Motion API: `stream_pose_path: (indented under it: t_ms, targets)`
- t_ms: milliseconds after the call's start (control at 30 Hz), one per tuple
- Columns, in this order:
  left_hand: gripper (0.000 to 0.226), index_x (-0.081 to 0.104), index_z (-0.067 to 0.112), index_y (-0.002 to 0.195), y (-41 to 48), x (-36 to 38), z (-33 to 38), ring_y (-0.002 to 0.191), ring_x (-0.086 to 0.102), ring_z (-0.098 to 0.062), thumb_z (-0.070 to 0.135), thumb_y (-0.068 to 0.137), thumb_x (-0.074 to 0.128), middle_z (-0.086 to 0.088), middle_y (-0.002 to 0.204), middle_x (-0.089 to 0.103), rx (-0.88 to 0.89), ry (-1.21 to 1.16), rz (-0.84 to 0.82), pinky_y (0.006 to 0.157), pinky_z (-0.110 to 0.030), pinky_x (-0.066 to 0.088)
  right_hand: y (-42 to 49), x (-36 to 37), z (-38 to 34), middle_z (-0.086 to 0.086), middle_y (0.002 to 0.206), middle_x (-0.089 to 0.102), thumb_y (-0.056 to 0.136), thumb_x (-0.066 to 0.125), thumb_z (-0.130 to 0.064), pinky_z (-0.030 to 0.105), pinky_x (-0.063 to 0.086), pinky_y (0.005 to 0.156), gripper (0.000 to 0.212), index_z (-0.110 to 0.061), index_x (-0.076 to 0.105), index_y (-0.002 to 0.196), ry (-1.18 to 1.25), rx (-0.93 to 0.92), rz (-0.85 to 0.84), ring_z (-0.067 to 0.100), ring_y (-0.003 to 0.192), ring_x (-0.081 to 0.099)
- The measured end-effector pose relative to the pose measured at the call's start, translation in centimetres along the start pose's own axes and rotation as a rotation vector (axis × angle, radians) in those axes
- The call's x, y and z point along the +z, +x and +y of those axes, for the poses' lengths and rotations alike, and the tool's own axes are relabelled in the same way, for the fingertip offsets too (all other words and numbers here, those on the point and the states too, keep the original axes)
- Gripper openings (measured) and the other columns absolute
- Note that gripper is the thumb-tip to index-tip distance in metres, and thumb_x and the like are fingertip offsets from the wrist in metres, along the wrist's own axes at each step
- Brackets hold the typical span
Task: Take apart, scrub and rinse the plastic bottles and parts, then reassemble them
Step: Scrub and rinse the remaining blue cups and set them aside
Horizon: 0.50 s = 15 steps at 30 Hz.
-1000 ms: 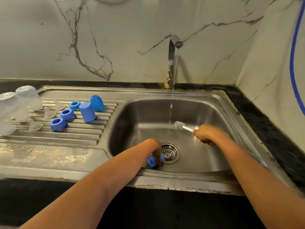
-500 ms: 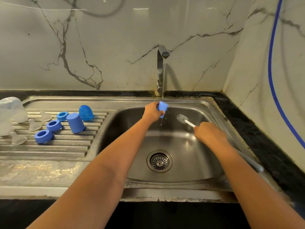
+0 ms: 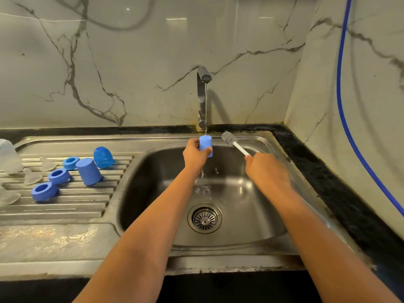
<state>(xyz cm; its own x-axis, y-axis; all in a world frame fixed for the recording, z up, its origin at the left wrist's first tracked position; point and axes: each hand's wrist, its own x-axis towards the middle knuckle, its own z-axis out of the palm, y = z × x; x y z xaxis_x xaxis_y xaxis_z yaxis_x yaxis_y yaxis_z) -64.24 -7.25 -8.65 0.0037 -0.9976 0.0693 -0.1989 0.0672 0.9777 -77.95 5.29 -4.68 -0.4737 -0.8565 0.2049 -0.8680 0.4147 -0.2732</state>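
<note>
My left hand (image 3: pixel 195 154) grips a small blue plastic cap (image 3: pixel 206 145) upright under the running stream from the tap (image 3: pixel 202 99), over the back of the sink (image 3: pixel 273 228). Just to its right, my right hand (image 3: pixel 263 170) holds a bottle brush (image 3: pixel 231 141) by its white handle, grey bristle head pointing up and left, close beside the cap without touching it. On the draining board (image 3: pixel 65 204) at left lie three blue rings (image 3: pixel 44 192), a blue cup-shaped cap (image 3: pixel 89 171), a translucent blue dome cap (image 3: pixel 103 157) and clear teats (image 3: pixel 31 176).
Clear plastic bottles (image 3: pixel 8 156) stand at the far left edge of the draining board. The drain strainer (image 3: pixel 204 218) sits in the sink floor. A blue hose (image 3: pixel 349 127) runs down the right wall. A black counter edge (image 3: pixel 328 182) borders the sink on the right.
My left hand lifted the blue cap from beside the drain up under the tap stream. My right hand raised the brush towards the back of the sink, beside the cap.
</note>
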Motion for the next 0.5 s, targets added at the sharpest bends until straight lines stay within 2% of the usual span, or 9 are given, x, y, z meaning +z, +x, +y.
stream_pose_path:
  t_ms: [67,167,267,367,433,500]
  targets:
    - [0.045,0.049,0.006,0.131,-0.4,-0.2,-0.2,0.098,0.057,-0.021,0.009,0.089,0.066,-0.011,0.125,0.058,0.079,0.133,-0.017,0.079,-0.024,0.046,0.1,0.3,-0.2,0.015,0.108,0.066,0.102,0.033,-0.037,0.033,0.04,0.07,0.045,-0.005,0.063,0.112,0.038,-0.033,0.011,0.034,0.097,0.062]
    - [0.045,0.052,0.008,0.132,-1.1,-0.2,-0.2,0.106,0.058,-0.024,0.009,0.089,0.065,-0.013,0.126,0.06,0.164,0.286,-0.039,0.083,-0.025,0.042,0.2,0.7,-0.7,0.015,0.102,0.066,0.101,0.033,-0.04,0.033,0.039,0.066,0.047,-0.005,0.064,0.105,0.071,-0.083,-0.046,0.031,0.081,0.055]
    - [0.05,0.05,0.009,0.137,-2.2,0.0,0.0,0.115,0.057,-0.027,0.007,0.089,0.065,-0.012,0.13,0.059,0.216,0.341,-0.024,0.096,-0.031,0.043,0.0,0.8,-0.8,0.014,0.1,0.064,0.102,0.033,-0.04,0.032,0.036,0.065,0.046,-0.005,0.063,0.103,0.068,-0.097,-0.096,0.028,0.075,0.047]
    - [0.052,0.05,0.012,0.138,-3.1,0.2,0.3,0.114,0.058,-0.027,0.008,0.089,0.065,-0.012,0.129,0.06,0.24,0.388,-0.029,0.097,-0.035,0.044,0.3,0.6,-0.5,0.013,0.097,0.064,0.101,0.033,-0.04,0.032,0.037,0.065,0.045,-0.007,0.064,0.102,0.086,-0.085,-0.09,0.028,0.075,0.049]
    - [0.05,0.051,0.014,0.137,-3.4,-0.1,0.4,0.111,0.059,-0.028,0.011,0.089,0.065,-0.012,0.126,0.061,0.247,0.436,-0.027,0.094,-0.037,0.047,0.4,0.3,-0.4,0.01,0.085,0.06,0.101,0.034,-0.04,0.031,0.037,0.062,0.043,-0.009,0.063,0.095,0.09,-0.092,-0.121,0.026,0.071,0.05]
    - [0.046,0.052,0.014,0.135,-3.5,-0.8,0.6,0.108,0.061,-0.028,0.013,0.09,0.064,-0.012,0.122,0.063,0.228,0.482,0.016,0.093,-0.039,0.049,0.5,-0.1,-0.5,0.004,0.069,0.05,0.1,0.033,-0.041,0.028,0.032,0.053,0.043,-0.01,0.055,0.08,0.061,-0.11,-0.19,0.021,0.061,0.048]
